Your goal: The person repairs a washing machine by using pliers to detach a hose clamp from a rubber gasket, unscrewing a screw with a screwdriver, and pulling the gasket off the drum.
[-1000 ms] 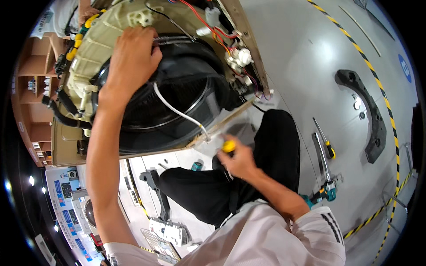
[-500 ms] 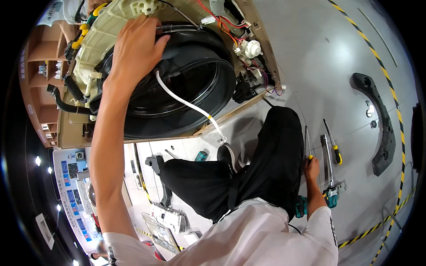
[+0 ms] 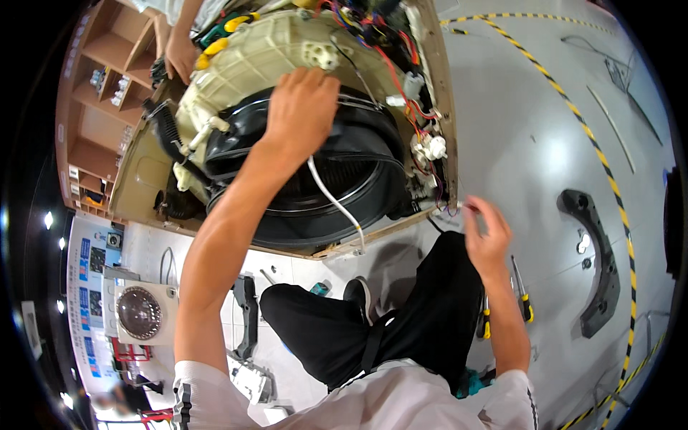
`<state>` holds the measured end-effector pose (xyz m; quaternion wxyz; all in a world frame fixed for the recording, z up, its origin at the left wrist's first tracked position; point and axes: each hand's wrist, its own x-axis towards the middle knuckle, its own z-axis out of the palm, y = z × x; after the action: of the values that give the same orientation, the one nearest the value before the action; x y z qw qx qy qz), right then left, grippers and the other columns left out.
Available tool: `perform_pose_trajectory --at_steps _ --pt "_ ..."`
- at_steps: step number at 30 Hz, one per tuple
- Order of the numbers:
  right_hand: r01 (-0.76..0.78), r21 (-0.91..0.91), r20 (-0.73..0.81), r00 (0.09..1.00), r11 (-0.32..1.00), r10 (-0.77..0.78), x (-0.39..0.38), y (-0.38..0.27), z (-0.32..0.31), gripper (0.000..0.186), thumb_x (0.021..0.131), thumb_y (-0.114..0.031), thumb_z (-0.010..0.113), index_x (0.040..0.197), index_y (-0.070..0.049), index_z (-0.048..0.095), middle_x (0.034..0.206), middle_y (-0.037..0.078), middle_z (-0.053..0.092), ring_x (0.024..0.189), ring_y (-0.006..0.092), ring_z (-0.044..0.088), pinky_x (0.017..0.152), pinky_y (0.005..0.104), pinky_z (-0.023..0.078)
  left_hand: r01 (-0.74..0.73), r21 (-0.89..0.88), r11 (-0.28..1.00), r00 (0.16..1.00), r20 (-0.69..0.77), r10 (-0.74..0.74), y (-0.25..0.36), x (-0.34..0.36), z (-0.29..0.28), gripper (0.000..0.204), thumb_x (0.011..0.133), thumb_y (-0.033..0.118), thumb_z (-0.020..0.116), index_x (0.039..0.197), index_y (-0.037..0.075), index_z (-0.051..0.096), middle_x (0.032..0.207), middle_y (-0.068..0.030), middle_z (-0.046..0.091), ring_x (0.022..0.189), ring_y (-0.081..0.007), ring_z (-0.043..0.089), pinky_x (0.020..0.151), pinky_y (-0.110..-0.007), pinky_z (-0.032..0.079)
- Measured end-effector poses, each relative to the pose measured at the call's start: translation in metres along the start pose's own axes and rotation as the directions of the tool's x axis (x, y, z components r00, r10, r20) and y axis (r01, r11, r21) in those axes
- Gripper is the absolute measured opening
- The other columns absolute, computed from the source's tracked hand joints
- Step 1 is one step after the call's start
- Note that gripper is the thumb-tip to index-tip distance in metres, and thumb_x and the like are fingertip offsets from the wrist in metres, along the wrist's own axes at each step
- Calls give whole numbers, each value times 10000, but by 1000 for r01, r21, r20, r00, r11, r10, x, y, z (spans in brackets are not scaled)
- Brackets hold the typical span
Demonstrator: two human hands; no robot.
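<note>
An opened washing machine (image 3: 287, 247) stands before me, its cream tub (image 3: 265, 57) bared. My left hand (image 3: 304, 107) curls over the upper rim of the black rubber door gasket (image 3: 390, 136), by the wire clamp (image 3: 358, 106); its fingertips are partly hidden. A white hose (image 3: 333, 197) hangs from under that hand across the drum opening. Past the cabinet's lower right corner, my right hand (image 3: 489, 240) is raised with thumb and fingers apart, nothing visible in it. Close to its fingertips are thin wires with a small white connector (image 3: 453, 208).
Two yellow-and-black screwdrivers (image 3: 527, 307) lie on the floor beside my right forearm. Farther right is a curved black counterweight (image 3: 602, 269). Coloured wiring (image 3: 390, 68) runs down the cabinet's right side. Another person's hand (image 3: 179, 54) is at the tub's far left.
My right hand has left the screwdriver on the floor and risen toward the machine's corner. In the shifted view, my left hand remains on the gasket's upper rim, farther right along it.
</note>
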<state>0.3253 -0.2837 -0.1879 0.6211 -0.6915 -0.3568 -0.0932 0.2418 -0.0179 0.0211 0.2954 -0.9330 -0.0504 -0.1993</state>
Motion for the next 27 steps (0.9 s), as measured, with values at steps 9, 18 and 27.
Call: perform_pose_trajectory --at_steps 9,18,27 --pt "283 21 315 908 959 -275 124 -120 129 614 817 -1 617 1385 -18 385 1154 259 585 1055 425 572 871 466 480 101 18 995 993 -62 -100 0 -22 8 107 708 133 623 790 64 631 810 -83 608 836 -260 606 736 -369 488" --pt "336 -23 315 896 942 -312 142 -115 120 527 710 63 665 1206 3 497 1128 241 577 1084 452 522 888 459 454 166 -20 986 974 -152 -168 16 -14 6 83 712 142 625 752 75 655 802 -72 622 834 -249 593 735 -348 466" --pt "411 32 357 847 911 -394 140 -107 130 277 675 16 691 942 30 615 869 197 617 849 416 596 722 431 487 160 -6 987 987 -20 -161 22 -27 -13 107 726 166 628 742 74 682 827 -50 640 874 -225 577 713 -327 423"
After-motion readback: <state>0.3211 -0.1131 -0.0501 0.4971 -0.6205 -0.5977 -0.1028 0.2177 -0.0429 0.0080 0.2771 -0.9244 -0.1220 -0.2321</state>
